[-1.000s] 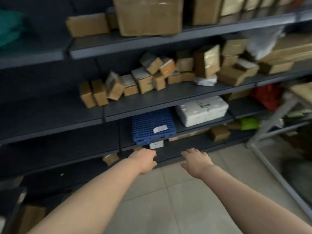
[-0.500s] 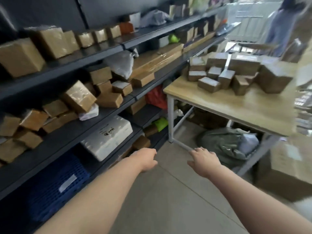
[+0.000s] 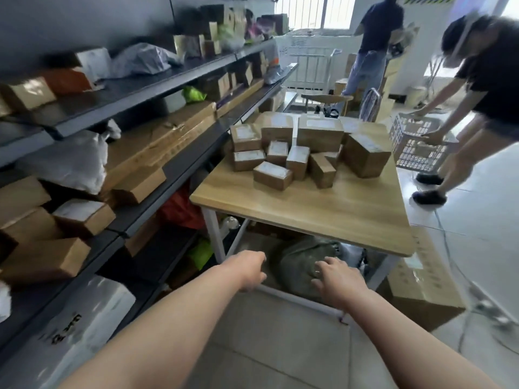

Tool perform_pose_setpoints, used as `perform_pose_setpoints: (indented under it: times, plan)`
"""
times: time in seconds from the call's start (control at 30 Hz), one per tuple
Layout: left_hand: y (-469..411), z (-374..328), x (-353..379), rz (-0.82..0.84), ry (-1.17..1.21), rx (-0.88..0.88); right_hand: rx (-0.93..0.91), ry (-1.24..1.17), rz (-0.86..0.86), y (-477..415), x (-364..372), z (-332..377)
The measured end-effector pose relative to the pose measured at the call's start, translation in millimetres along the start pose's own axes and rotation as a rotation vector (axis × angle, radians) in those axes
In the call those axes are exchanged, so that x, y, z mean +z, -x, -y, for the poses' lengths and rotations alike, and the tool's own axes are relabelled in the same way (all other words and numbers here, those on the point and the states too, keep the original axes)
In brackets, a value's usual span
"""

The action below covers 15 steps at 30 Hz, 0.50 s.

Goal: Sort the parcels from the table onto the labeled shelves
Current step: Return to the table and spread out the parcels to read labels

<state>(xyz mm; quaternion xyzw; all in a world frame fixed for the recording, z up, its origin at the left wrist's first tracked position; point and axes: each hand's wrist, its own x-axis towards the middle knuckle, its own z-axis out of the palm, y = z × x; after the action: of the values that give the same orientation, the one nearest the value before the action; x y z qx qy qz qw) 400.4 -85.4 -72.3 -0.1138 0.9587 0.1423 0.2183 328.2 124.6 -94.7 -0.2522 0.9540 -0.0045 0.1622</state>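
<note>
Parcels (image 3: 320, 136) crowd the wooden table (image 3: 323, 214) beside dark shelves (image 3: 182, 164); left grip (image 3: 248, 272) and right grip (image 3: 337, 279) hover empty, fingers relaxed.

The white labels on the parcels (image 3: 297, 161) piled on the bench (image 3: 323, 217) are too small and soft to read, and the rear ones sit half hidden behind those in front. The shelves (image 3: 193, 161) run off the left edge, and no labels on them can be made out; the grey-green bag (image 3: 295, 265) under the bench is partly covered by the right hand (image 3: 339, 279).
</note>
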Motion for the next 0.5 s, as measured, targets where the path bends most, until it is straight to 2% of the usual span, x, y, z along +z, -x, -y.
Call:
perform_pose_setpoints:
  times: [0.2,0.5]
  plan:
    - [-91,17,-47,0.034,0.0,0.086,0.102,-0.06,0.032,-77,-27,2]
    - [-194,9,-78,0.065,0.008,0.063,0.191,-0.07,0.089,-162,-37,-39]
